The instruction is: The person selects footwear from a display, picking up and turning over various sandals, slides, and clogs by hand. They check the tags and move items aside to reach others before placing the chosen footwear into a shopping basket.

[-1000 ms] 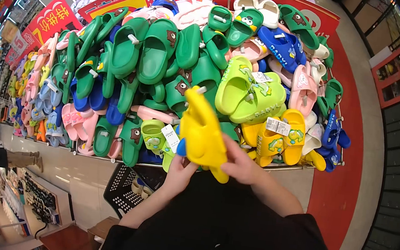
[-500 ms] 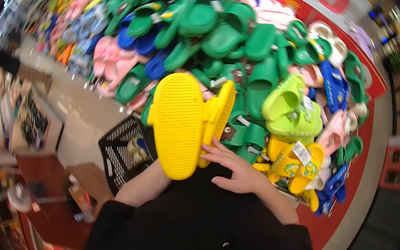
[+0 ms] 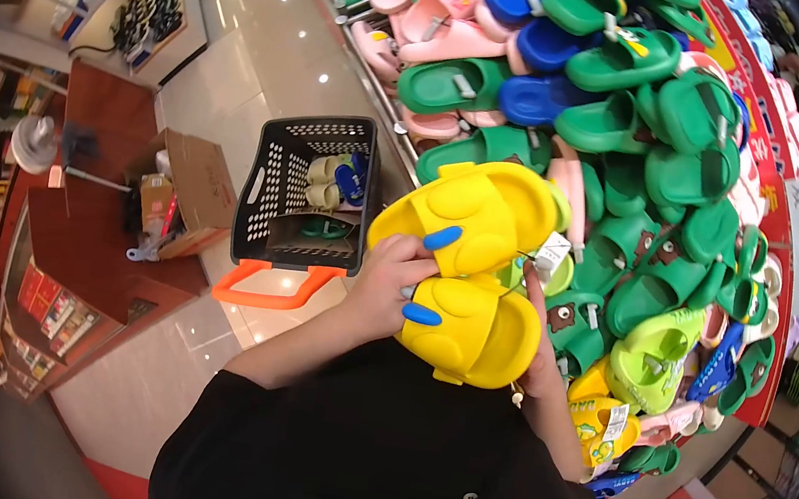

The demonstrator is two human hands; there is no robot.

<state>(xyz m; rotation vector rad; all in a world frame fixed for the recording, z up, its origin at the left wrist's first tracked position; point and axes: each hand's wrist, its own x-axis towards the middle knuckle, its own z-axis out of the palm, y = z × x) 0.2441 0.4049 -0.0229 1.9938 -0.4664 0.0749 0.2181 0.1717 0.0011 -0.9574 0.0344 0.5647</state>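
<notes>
A pair of yellow slippers (image 3: pixel 516 204), each with a blue oval piece on the strap, is held in front of my body with the foot openings facing me. My left hand (image 3: pixel 384 288) is closed around their straps on the left side. My right hand (image 3: pixel 540 344) grips the pair from the right, its fingers partly hidden behind the lower slipper. A white tag (image 3: pixel 552 254) hangs on a dark cord beside the right fingertips. Just left of the slippers stands a black shopping basket (image 3: pixel 261 186) with an orange handle (image 3: pixel 279 286). Cream and blue slippers (image 3: pixel 336 183) lie inside it.
A large heap of green slippers (image 3: pixel 661 294), mixed with pink, blue and lime ones, covers the display on the right. At left are a cardboard box (image 3: pixel 201 188) and a dark red counter (image 3: pixel 108 125). Tiled floor (image 3: pixel 229 86) runs between them.
My view has swung left, bringing the basket fully into sight. The yellow slippers have turned from soles showing to tops showing. My right hand has moved from open beside them to gripping their right side.
</notes>
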